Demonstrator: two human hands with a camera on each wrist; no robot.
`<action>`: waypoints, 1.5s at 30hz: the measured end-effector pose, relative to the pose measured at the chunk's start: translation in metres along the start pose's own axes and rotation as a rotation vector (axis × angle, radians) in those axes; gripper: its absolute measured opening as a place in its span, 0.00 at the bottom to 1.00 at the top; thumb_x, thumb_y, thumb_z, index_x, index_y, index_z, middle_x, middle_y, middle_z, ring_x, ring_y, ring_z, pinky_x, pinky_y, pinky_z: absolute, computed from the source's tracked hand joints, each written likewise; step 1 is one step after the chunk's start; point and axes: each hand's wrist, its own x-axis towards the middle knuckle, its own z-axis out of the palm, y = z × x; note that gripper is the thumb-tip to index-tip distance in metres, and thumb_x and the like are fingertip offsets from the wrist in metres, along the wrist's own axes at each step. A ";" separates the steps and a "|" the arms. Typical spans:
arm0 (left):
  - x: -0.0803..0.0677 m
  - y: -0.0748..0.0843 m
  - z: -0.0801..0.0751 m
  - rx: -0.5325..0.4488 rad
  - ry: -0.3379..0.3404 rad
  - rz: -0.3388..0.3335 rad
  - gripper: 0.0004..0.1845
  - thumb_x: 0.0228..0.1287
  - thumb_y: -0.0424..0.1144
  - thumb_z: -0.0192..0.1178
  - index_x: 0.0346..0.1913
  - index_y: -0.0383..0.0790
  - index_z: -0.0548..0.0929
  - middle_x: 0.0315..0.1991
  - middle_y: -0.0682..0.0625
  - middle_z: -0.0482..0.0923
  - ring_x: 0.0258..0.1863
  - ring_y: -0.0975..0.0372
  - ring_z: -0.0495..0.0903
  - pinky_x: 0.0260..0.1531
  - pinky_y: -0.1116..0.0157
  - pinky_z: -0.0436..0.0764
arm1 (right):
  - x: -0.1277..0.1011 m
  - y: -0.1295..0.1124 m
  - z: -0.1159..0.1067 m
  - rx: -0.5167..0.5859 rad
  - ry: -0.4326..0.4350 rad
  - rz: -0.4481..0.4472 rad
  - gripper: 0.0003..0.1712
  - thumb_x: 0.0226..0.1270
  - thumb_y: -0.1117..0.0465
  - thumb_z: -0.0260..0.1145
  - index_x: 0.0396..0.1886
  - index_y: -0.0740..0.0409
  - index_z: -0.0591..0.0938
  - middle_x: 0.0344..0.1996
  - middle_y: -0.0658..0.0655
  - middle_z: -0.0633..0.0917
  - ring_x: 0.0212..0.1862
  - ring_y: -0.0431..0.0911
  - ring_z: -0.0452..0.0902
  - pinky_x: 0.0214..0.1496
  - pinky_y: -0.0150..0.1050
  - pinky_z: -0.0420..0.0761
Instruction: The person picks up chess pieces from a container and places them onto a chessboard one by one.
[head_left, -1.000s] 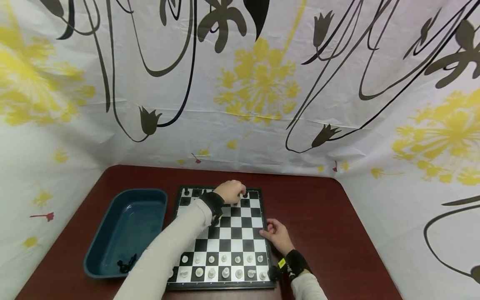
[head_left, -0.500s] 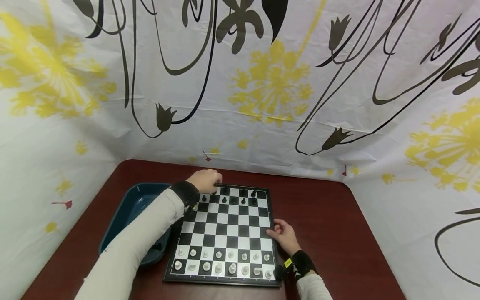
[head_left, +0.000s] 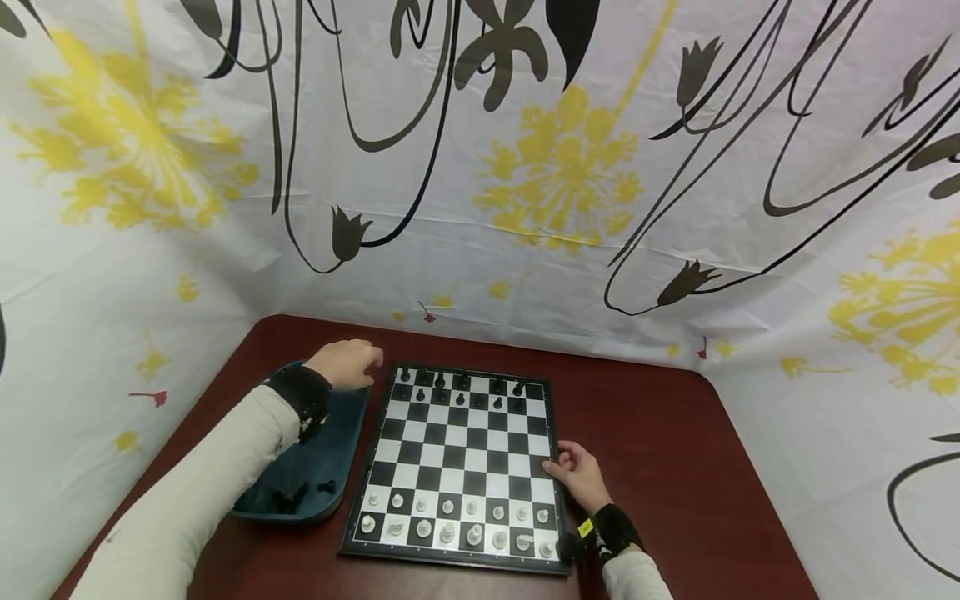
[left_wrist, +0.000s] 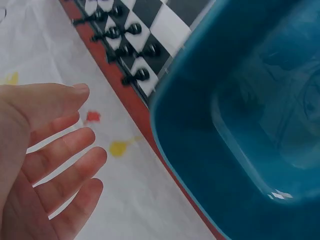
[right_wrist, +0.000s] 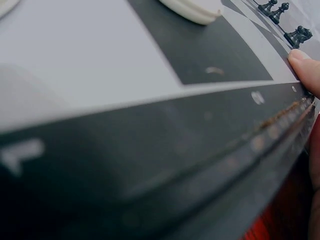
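Left hand: the left hand (head_left: 347, 364) hovers over the far end of the blue tray (head_left: 347, 440), fingers straight and spread, holding nothing (the left wrist view shows the bare palm (left_wrist: 45, 160)).
Right hand: the right hand (head_left: 579, 473) rests at the right edge of the chessboard (head_left: 465, 462), fingers curled round its rim; one fingertip (right_wrist: 306, 70) lies on the board's border.
Chessboard: flat on the dark red desk (head_left: 660, 450), just right of the tray and touching or nearly touching it.
Black pieces: black pieces (head_left: 461, 390) stand in the two far rows, with gaps among them.
White pieces: white pieces (head_left: 450, 518) fill the two near rows.
Tray: a few black pieces (head_left: 296, 496) lie loose at its near end; the left sleeve (head_left: 187, 500) covers part of its left rim.
Surroundings: a white curtain (head_left: 525, 183) with yellow flowers and black stems closes the desk in on three sides.
Change: a second ago the left hand was over the far rows of the board; half a second ago at its far left corner; now it is off the board, above the tray. The right hand has kept its place at the board's edge.
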 end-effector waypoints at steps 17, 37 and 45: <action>-0.061 -0.043 0.019 -0.090 -0.042 -0.020 0.19 0.51 0.36 0.65 0.47 0.32 0.77 0.43 0.41 0.78 0.43 0.49 0.77 0.39 0.53 0.76 | -0.001 0.000 -0.001 -0.041 0.001 0.009 0.29 0.50 0.60 0.71 0.50 0.69 0.73 0.28 0.55 0.74 0.28 0.41 0.67 0.29 0.31 0.68; -0.094 -0.025 0.091 -0.293 -0.285 -0.055 0.20 0.36 0.37 0.73 0.36 0.37 0.79 0.26 0.51 0.74 0.26 0.60 0.73 0.28 0.58 0.74 | -0.001 0.001 0.000 -0.037 -0.001 0.002 0.29 0.49 0.60 0.72 0.50 0.69 0.74 0.28 0.54 0.74 0.28 0.42 0.67 0.29 0.31 0.68; -0.095 -0.020 0.102 -0.302 -0.277 -0.041 0.19 0.32 0.32 0.74 0.24 0.45 0.71 0.19 0.56 0.68 0.18 0.64 0.66 0.20 0.66 0.67 | -0.001 0.000 0.001 -0.038 0.009 0.003 0.27 0.49 0.61 0.71 0.49 0.68 0.74 0.27 0.54 0.74 0.28 0.42 0.67 0.29 0.31 0.68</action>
